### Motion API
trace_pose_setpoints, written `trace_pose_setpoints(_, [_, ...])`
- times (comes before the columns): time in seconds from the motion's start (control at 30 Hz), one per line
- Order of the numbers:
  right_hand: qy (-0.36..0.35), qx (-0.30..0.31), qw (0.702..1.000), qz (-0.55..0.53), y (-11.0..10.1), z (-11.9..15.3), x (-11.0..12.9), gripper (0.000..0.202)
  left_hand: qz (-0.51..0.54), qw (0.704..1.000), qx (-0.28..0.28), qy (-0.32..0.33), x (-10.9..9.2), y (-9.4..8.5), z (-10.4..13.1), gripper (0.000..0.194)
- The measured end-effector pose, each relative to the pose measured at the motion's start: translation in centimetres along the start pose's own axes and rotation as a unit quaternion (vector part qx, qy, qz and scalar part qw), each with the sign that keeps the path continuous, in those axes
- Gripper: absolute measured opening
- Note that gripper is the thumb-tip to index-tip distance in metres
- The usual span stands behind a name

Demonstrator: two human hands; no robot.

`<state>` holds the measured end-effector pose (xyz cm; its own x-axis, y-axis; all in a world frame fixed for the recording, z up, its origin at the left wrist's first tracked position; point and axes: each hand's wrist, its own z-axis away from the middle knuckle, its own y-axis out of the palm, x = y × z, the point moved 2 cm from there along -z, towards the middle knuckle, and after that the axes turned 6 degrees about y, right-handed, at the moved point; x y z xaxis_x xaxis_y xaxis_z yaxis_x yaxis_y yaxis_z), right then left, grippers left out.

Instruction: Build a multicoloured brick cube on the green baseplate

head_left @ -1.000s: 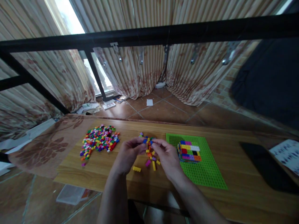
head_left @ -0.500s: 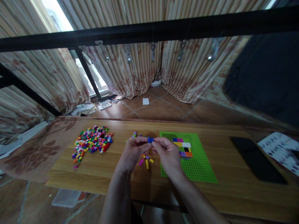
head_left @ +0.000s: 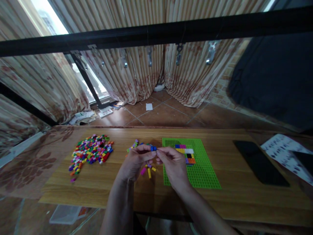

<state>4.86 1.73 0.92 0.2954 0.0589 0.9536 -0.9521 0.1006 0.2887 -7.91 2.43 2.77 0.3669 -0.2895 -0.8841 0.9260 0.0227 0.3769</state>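
Note:
My left hand [head_left: 134,162] pinches blue toy bricks [head_left: 153,148] between thumb and fingertips, just above the table. My right hand [head_left: 175,165] meets it there, its fingers closed at the right side of the same blue pieces. Whether these are one brick or two joined is too small to tell. Beneath and behind the hands lie loose bricks, among them a yellow brick [head_left: 149,173], partly hidden. To the right is a green baseplate [head_left: 206,169] bearing a small build of mixed-colour bricks [head_left: 188,151], which my right hand partly covers.
A large heap of coloured bricks [head_left: 91,150] lies on the left of the wooden table [head_left: 97,189]. On the right are a black flat panel [head_left: 260,163] and a printed sheet [head_left: 278,151]. A dark metal bar [head_left: 137,34] with hanging clips crosses in front of the curtains.
The camera view has shifted slightly, so the table and its objects sit further left. My hands keep hold of the blue bricks in nearly the same pose.

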Motion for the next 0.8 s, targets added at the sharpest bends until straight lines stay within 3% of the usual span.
trace_pose_setpoints(0.2, [-0.023, -0.014, 0.999, 0.02, -0.1, 0.2, -0.1, 0.012, -0.004, 1.0, -0.009, 0.01, 0.1, 0.1, -0.1, 0.031])
trace_pose_setpoints(0.3, [-0.091, 0.019, 0.991, 0.1, -0.7, 0.1, 0.5, 0.01, -0.004, 1.0, -0.01, 0.015, -0.1, 0.2, 0.0, 0.03])
trace_pose_setpoints(0.4, [-0.183, 0.06, 0.956, 0.222, -1.5, 0.0, 1.4, 0.023, -0.005, 1.0, 0.006, 0.01, -0.3, 0.3, 0.1, 0.03])
trace_pose_setpoints(0.53, [-0.221, 0.116, 0.908, 0.336, -2.4, -0.1, 2.2, 0.043, -0.021, 0.999, 0.042, -0.005, -0.3, 0.5, 0.4, 0.029])
trace_pose_setpoints(0.67, [-0.242, 0.149, 0.887, 0.364, -2.6, 0.0, 2.4, 0.033, -0.062, 0.997, 0.054, -0.012, 0.0, 0.6, 0.5, 0.028])
trace_pose_setpoints(0.8, [-0.258, 0.145, 0.885, 0.36, -2.7, 0.1, 2.4, 0.022, -0.091, 0.994, 0.068, -0.008, 0.4, 0.7, 0.3, 0.03])
